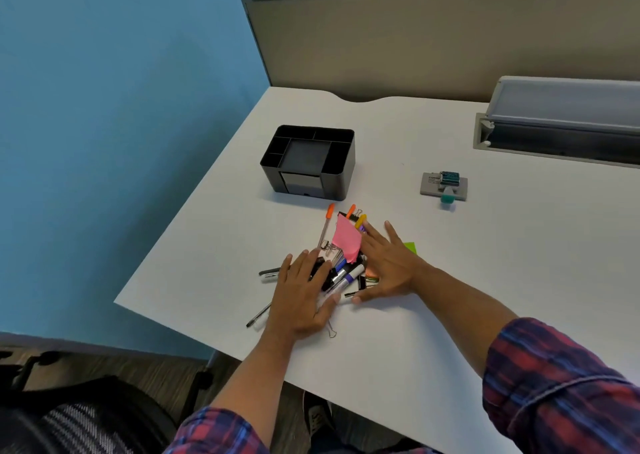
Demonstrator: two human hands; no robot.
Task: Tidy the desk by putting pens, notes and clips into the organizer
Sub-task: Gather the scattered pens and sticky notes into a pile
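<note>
A black organizer (341, 179) with several compartments stands on the white desk (450, 280), behind a heap of stationery. The heap holds a pink note pad (346, 238), markers (344, 277), an orange-capped pen (327, 225), black pens (268, 273) and binder clips (332, 332). A green note (411, 246) peeks out behind my right hand. My left hand (301, 297) lies flat, fingers spread, on the heap's left side. My right hand (388, 263) lies flat on its right side. Neither hand grips anything.
A grey stamp pad with a teal stamp (445, 186) sits at the right. A grey cable tray (561, 124) runs along the back right under a beige partition (433, 37). The desk's left edge borders a blue wall (121, 141). A black chair (69, 419) stands at the lower left.
</note>
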